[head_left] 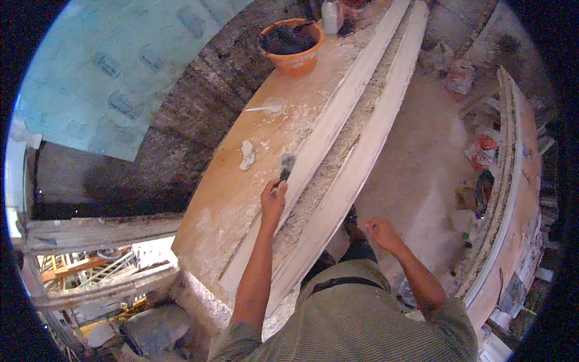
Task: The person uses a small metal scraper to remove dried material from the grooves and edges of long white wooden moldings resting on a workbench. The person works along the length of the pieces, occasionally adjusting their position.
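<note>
Left hand point(273, 200) grips a grey scraper point(287, 163) beside white strips point(339, 114). Right hand point(382, 235) (open or closed, I cannot tell) hangs beyond the table's point(208, 187) right edge.

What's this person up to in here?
The person's left hand grips a small, flat, greyish tool close to one of two long, pale strips lying side by side on a tan work table. The right hand is off to the side, away from the strips; whether it holds anything is hard to tell. A whitish lump sits on the table, and an orange tub with dark stuff inside stands toward the far end.
</note>
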{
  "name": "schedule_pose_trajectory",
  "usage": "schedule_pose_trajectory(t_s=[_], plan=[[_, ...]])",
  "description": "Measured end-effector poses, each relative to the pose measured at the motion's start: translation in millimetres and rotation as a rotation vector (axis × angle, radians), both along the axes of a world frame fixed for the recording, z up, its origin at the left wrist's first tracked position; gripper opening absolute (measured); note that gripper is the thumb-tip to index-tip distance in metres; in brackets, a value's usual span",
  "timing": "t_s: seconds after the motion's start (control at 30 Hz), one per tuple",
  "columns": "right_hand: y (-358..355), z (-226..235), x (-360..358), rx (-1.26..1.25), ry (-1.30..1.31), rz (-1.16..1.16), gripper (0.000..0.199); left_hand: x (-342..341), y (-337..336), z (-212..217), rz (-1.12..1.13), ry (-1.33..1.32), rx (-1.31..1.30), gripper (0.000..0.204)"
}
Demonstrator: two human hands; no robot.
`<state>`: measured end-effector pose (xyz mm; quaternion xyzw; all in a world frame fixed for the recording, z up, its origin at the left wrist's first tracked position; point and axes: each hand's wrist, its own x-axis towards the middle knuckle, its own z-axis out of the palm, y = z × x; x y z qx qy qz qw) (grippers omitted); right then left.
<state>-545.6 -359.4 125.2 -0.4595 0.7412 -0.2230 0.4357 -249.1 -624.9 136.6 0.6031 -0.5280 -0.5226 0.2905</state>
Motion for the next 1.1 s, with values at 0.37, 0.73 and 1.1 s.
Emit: schedule_pose_trajectory(t_s=[0.37, 0.73, 1.1], plan=[[-17, -18, 89, -0.154, -0.005, 0.167, 0.026, 331, 186, 31, 0.276, -0.195, 0.093, 0.037], [44, -5, 166, -0.137, 0.056, 0.366, 0.025, 341, 170, -15, -0.068, -0.446, -0.207, 0.03], [67, 34, 128, -0.038, 0.136, 0.229, 0.026, 68, 10, -38, -0.194, -0.452, -0.272, 0.03]])
